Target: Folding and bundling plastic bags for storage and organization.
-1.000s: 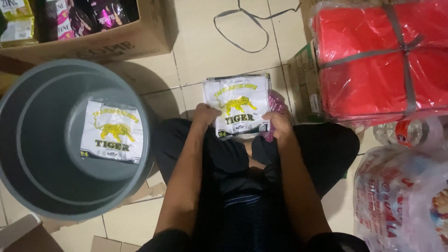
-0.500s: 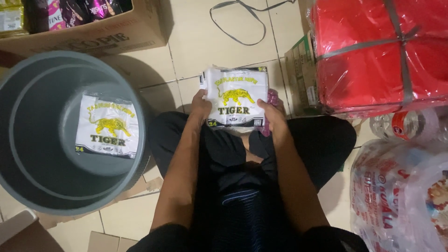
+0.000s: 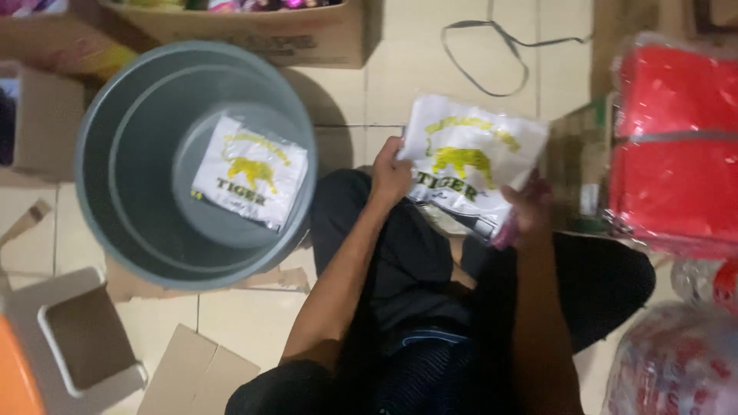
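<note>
Both my hands hold one white plastic packet [image 3: 470, 157] printed with a yellow animal, above my lap. My left hand [image 3: 390, 170] grips its left edge. My right hand [image 3: 524, 209] grips its lower right corner and also pinches something small and pink. A second packet of the same kind [image 3: 250, 170] lies flat on the bottom of a grey plastic bucket [image 3: 115, 138] to my left. I sit on the tiled floor in dark trousers.
A brown carton [image 3: 254, 31] of goods stands behind the bucket. Red bundles wrapped in clear film [image 3: 675, 138] are stacked at right, more wrapped packs [image 3: 676, 361] below them. A black strap [image 3: 492, 46] lies on the tiles. Flattened cardboard [image 3: 192, 376] and a white stool [image 3: 69, 338] sit lower left.
The packet in my hands has risen and tilted to the right. My view has swung left, so the bucket now sits nearer the middle.
</note>
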